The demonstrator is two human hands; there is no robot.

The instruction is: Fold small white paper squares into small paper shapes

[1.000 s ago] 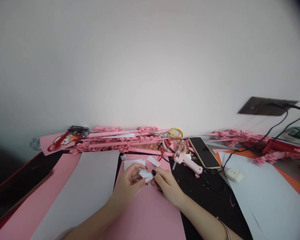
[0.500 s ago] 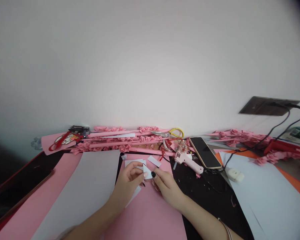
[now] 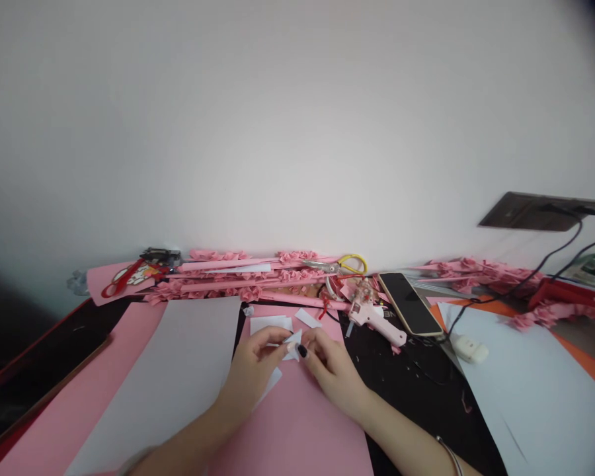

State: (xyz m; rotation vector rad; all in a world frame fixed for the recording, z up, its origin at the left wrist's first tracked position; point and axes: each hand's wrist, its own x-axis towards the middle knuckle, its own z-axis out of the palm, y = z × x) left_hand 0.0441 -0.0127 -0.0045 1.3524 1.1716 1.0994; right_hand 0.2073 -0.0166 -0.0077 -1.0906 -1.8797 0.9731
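Between my two hands is a small piece of white paper (image 3: pixel 292 345), folded to a point at its upper right. My left hand (image 3: pixel 254 360) pinches its left side between thumb and fingers. On the right side, the thumb and fingers of my right hand (image 3: pixel 330 363) close on the paper's edge. Under them lies a pink sheet (image 3: pixel 307 423). White paper pieces (image 3: pixel 268 322) rest on it just behind my left hand, and a single white slip (image 3: pixel 308 318) lies behind my right. Another white piece is partly hidden beneath my left wrist.
A pink glue gun (image 3: pixel 377 320) and a phone (image 3: pixel 409 304) lie to the right. Yellow-handled scissors (image 3: pixel 337 266) rest on pink paper flower stems (image 3: pixel 228 285) along the wall. Large white sheets (image 3: pixel 178 370) flank both sides. A white case (image 3: pixel 470 348) and cables are at right.
The white paper was a flatter piece facing me; now it is folded to a point. My right fingers have come up and over its right edge. The whole view has shifted slightly.
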